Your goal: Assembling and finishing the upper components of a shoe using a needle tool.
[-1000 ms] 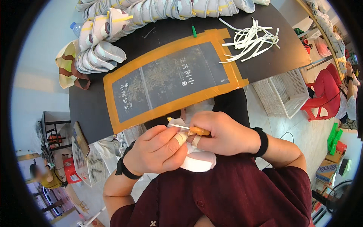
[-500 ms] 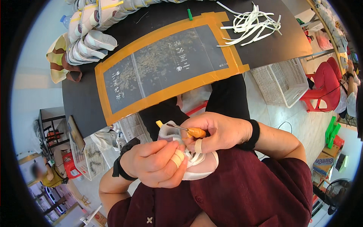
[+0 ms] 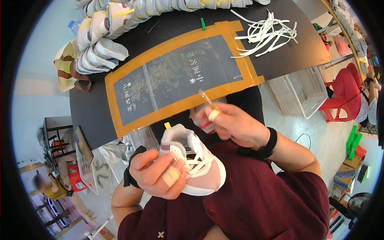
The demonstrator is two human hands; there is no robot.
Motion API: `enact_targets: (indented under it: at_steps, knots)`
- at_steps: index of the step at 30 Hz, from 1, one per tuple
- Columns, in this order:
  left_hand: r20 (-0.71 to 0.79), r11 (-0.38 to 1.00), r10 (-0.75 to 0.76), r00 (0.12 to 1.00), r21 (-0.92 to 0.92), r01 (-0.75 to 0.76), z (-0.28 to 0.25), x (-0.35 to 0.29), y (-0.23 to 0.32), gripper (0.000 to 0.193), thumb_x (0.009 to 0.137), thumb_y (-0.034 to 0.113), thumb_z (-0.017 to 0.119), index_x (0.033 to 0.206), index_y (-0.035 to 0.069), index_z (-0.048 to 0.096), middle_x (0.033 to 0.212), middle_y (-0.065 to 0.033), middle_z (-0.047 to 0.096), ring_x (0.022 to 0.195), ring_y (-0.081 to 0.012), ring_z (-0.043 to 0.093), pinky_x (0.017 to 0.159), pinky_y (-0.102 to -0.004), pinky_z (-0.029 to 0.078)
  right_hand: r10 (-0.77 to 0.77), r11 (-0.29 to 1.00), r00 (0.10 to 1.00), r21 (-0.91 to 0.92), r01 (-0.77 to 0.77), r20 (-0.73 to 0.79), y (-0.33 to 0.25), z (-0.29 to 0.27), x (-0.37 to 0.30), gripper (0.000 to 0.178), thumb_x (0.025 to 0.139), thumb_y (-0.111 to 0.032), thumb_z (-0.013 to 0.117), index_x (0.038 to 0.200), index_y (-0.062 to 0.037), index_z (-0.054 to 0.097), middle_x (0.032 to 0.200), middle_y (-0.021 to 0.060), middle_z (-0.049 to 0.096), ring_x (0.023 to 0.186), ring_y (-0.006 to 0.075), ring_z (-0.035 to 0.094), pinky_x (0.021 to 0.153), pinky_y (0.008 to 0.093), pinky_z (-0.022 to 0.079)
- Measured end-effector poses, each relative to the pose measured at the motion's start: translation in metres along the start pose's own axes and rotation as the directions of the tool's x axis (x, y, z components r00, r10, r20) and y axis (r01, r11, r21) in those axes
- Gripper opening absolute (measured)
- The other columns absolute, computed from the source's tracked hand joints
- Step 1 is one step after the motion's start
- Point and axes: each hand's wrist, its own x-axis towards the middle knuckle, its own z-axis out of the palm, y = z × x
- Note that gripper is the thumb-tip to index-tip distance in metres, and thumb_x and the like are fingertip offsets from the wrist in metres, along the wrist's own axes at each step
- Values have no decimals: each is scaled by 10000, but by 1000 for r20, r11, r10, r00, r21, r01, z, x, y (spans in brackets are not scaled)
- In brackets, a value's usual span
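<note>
A small pink-and-white shoe upper [image 3: 212,170] with a grey fluffy lining and a yellow heel tab sits before my chest, its toe toward the lower right. White lace crosses its front. My left hand [image 3: 157,174] is closed on the shoe's left side by the eyelets, a bandage round one finger; its fingertips hide part of the lace. Up and to the right, away from the shoe, my right hand [image 3: 240,126] grips an awl-like tool [image 3: 205,97] with a thin metal shaft and an orange handle. The shaft is blurred, so its tip shape is unclear.
The dark table [image 3: 280,68] ahead carries a taped sheet [image 3: 172,76], loose white laces [image 3: 266,34], a green-handled object [image 3: 203,25] and nested shoe uppers [image 3: 100,56]. White plastic baskets [image 3: 298,94] stand beside it. A seated person [image 3: 56,188] is at far left.
My right hand has moved up and right with the tool, away from the shoe. The shoe's opening and lacing now show more fully. My left hand has shifted slightly left and down.
</note>
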Motion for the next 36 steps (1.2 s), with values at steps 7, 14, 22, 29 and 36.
enact_targets:
  at_steps: [7, 14, 22, 29, 36]
  knots:
    - [106, 994, -103, 989, 44, 99, 10, -3, -8, 290, 764, 159, 697, 1033, 202, 600, 1172, 25, 607, 1120, -222, 543, 882, -406, 462, 3, 999, 990, 47, -10, 140, -2, 12, 1, 350, 951, -296, 647, 1183, -52, 552, 947, -4, 608, 805, 50, 543, 663, 205, 449]
    - [301, 524, -598, 743, -553, 647, 0, 10, -8, 269, 766, 165, 665, 1029, 108, 655, 1245, -105, 606, 1220, -346, 489, 1004, -488, 399, -168, 935, 986, -317, 158, -5, -42, -1, 3, 338, 895, -129, 715, 1181, -43, 560, 1027, 20, 617, 972, 83, 566, 882, 262, 461]
    - [257, 321, -842, 475, -468, 823, 43, 15, -2, 198, 828, 143, 708, 964, 15, 642, 1398, -182, 478, 1308, -344, 406, 1077, -450, 315, -390, 501, 863, -713, 491, 320, -60, 3, 16, 331, 878, -63, 678, 1190, -53, 568, 1071, 72, 616, 1010, 171, 601, 886, 316, 482]
    - [130, 154, -948, 290, -610, 777, 65, 32, 1, 171, 884, 108, 670, 1000, -18, 661, 1420, -215, 452, 1290, -305, 424, 1055, -394, 334, -780, 174, 587, -827, 535, 216, -54, 19, 29, 266, 850, -107, 683, 1101, -70, 602, 942, 139, 614, 863, 325, 645, 727, 370, 516]
    - [-159, 389, -921, 355, -424, 818, 77, 38, -15, 213, 959, 130, 593, 1094, -22, 658, 1486, -155, 375, 1286, -205, 443, 1015, -334, 379, -798, 452, 597, -739, 499, -85, -6, 45, 25, 227, 874, -92, 687, 1091, -39, 647, 925, 129, 646, 803, 265, 653, 687, 315, 506]
